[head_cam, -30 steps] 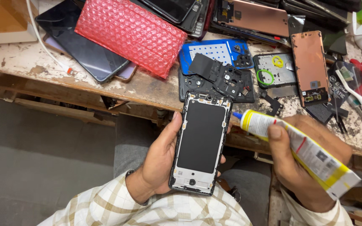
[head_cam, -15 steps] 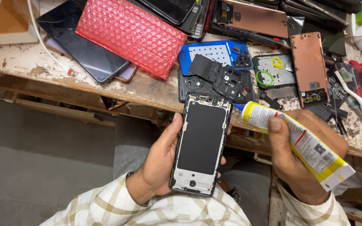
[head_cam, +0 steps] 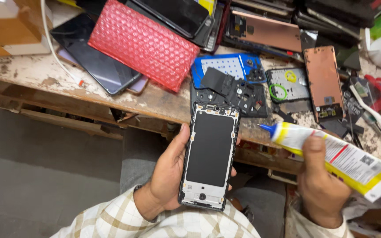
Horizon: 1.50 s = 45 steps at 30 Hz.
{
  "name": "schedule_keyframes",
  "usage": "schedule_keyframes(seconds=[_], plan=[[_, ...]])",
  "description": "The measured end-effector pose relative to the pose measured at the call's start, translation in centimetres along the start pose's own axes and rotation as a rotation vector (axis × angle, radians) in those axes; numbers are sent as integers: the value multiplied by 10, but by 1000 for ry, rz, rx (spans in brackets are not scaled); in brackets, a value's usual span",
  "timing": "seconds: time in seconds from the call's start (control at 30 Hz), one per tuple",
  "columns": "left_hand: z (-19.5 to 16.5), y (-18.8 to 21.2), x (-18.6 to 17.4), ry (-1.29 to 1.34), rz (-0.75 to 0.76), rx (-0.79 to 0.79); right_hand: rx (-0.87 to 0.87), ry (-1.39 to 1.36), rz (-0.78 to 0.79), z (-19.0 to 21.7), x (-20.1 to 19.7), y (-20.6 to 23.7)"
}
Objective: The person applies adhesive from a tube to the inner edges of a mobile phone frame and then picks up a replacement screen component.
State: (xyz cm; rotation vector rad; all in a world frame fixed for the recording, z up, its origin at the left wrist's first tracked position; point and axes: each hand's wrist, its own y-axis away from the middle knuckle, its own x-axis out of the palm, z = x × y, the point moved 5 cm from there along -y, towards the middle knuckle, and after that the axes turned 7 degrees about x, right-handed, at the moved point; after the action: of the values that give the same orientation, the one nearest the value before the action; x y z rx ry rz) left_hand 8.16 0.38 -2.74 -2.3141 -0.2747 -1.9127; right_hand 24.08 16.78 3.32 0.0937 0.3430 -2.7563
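Hands: phone frame, perhaps glue tube

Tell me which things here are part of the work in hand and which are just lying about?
In hand:
- opened phone, held in the left hand
- glue tube, held in the right hand

Lying about on the bench:
- red bubble pouch
- blue mat
- copper back cover
- dark glass panel

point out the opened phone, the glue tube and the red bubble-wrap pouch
opened phone point(head_cam: 210, 154), head view, on its black inner panel.
glue tube point(head_cam: 345, 158), head view, on the white label mid-body.
red bubble-wrap pouch point(head_cam: 143, 44), head view, on its centre.
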Motion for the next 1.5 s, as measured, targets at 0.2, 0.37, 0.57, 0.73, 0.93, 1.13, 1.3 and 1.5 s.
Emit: schedule_keyframes(seconds=[0.2,0.37,0.57,0.73,0.93,1.13,1.3,1.5], plan=[[-6,-5,7,54,-4,6,247,-456,104,-46,-1,1],[-6,-5,7,20,-22,31,185,-351,83,-46,4,4],[2,-1,2,-82,-116,-34,-114,262,3,-21,14,11],[5,3,2,-147,-202,-80,-271,544,55,11,34,10],[7,4,5,-169,-224,-78,-453,519,175,34,52,12],[9,4,3,-179,-211,-77,-478,507,206,40,58,13],[13,5,-1,-183,-202,-84,-436,539,230,43,67,13],[15,6,-5,-183,-187,-92,-504,517,271,47,78,14]])
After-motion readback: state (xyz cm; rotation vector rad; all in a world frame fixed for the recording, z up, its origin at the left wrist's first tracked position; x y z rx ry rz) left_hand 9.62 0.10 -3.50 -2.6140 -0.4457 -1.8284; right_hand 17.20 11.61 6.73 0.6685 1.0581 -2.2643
